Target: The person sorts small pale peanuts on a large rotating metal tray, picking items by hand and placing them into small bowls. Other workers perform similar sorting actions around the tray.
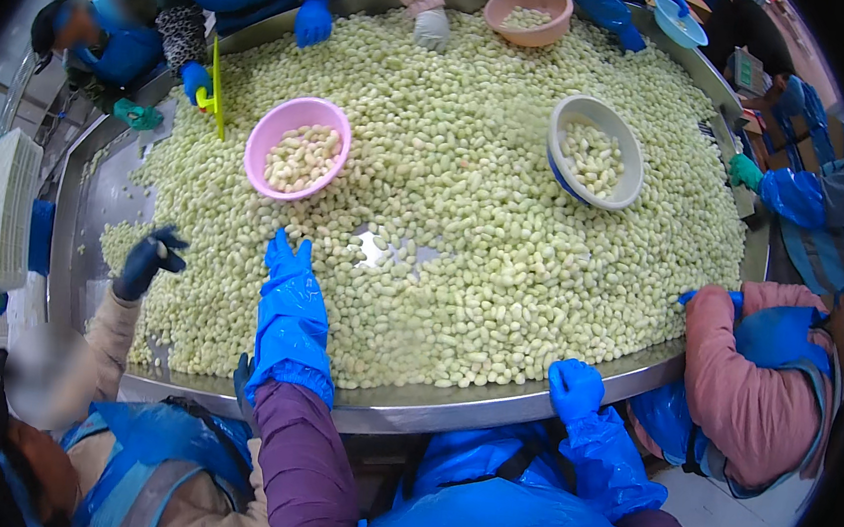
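Pale green oval fruits, like grapes or olives (480, 284), cover a large metal table. My left hand (287, 255), in a blue glove and a blue plastic oversleeve, reaches over the fruit with fingers apart; its underside is hidden. Just beyond its fingertips stands a pink plastic bowl (258, 145), partly filled with paler fruits. Close to my body, my gloved right hand (575, 388) is curled into a fist at the table's metal rim (446, 418), with nothing visible in it. Bare metal (372, 249) shows through the fruit to the right of my left hand.
A grey-white bowl (632, 165) and an orange bowl (499, 7) hold fruit. Co-workers surround the table. At left, one dark-gloved hand (143, 262) hovers over the fruit; another blue-gloved hand (195, 83) grips a yellow-green scraper (216, 95). White crates (1, 208) are beyond the left edge.
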The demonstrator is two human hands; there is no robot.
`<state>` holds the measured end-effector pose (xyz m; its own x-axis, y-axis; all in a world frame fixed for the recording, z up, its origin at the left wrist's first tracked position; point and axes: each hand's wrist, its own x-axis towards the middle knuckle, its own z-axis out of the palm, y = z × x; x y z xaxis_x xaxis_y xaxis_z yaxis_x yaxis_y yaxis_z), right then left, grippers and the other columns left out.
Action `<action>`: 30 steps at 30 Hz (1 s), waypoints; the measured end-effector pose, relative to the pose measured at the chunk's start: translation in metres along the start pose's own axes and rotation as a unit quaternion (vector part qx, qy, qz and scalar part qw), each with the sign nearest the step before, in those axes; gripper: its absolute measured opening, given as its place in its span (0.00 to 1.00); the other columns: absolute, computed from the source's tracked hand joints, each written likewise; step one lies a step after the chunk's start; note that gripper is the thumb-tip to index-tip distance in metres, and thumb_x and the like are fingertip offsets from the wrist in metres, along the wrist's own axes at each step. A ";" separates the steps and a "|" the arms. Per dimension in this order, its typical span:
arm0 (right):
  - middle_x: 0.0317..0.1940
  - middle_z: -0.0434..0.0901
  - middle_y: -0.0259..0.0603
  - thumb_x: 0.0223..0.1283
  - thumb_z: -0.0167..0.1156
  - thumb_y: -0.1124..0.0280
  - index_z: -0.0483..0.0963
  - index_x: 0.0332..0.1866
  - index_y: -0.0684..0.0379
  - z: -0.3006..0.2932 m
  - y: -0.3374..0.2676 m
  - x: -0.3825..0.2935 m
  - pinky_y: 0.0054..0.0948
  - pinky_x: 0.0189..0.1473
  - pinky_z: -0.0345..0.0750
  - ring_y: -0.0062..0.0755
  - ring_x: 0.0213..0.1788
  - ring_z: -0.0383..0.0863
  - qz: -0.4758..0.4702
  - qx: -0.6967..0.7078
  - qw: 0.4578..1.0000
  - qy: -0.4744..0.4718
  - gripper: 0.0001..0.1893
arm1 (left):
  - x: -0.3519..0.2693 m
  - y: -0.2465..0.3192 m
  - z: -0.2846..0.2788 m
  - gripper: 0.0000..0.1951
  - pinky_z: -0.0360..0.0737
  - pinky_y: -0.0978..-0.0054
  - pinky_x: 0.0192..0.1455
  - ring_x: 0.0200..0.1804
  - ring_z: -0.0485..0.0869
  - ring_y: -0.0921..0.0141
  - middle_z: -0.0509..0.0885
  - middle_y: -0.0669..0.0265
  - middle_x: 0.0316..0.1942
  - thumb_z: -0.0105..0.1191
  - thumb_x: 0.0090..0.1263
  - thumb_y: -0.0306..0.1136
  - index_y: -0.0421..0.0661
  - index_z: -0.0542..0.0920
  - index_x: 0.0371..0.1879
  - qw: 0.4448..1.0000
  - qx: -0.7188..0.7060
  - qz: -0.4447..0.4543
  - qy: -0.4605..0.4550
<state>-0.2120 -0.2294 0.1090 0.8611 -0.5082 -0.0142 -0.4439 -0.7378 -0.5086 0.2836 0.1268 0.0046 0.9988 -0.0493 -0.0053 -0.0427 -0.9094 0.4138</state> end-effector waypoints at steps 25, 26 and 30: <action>0.28 0.79 0.43 0.60 0.59 0.61 0.79 0.31 0.54 0.003 -0.001 -0.001 0.46 0.35 0.73 0.48 0.33 0.79 0.004 -0.016 1.000 -0.002 0.09 | -0.130 0.106 0.003 0.36 0.69 0.46 0.65 0.64 0.69 0.41 0.69 0.47 0.65 0.53 0.66 0.60 0.56 0.66 0.70 0.977 0.090 -0.060 -0.183; 0.29 0.79 0.43 0.60 0.59 0.61 0.79 0.31 0.54 0.002 -0.001 -0.001 0.46 0.35 0.73 0.48 0.33 0.79 0.004 -0.023 1.000 0.001 0.09 | -0.141 0.106 0.016 0.36 0.69 0.45 0.65 0.63 0.70 0.42 0.69 0.47 0.65 0.52 0.65 0.62 0.57 0.66 0.70 0.974 0.112 -0.049 -0.192; 0.29 0.79 0.44 0.61 0.58 0.60 0.78 0.30 0.54 0.004 -0.001 -0.001 0.47 0.37 0.74 0.49 0.34 0.79 0.011 -0.018 1.000 -0.009 0.10 | -0.173 0.127 0.077 0.33 0.80 0.55 0.50 0.52 0.81 0.54 0.79 0.51 0.55 0.57 0.65 0.55 0.53 0.70 0.66 0.968 -0.066 -0.100 -0.221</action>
<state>-0.2119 -0.2265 0.1064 0.8551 -0.5169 -0.0405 -0.4713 -0.7424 -0.4762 0.1033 -0.0122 -0.0120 0.8773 -0.0765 -0.4737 0.1824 -0.8600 0.4766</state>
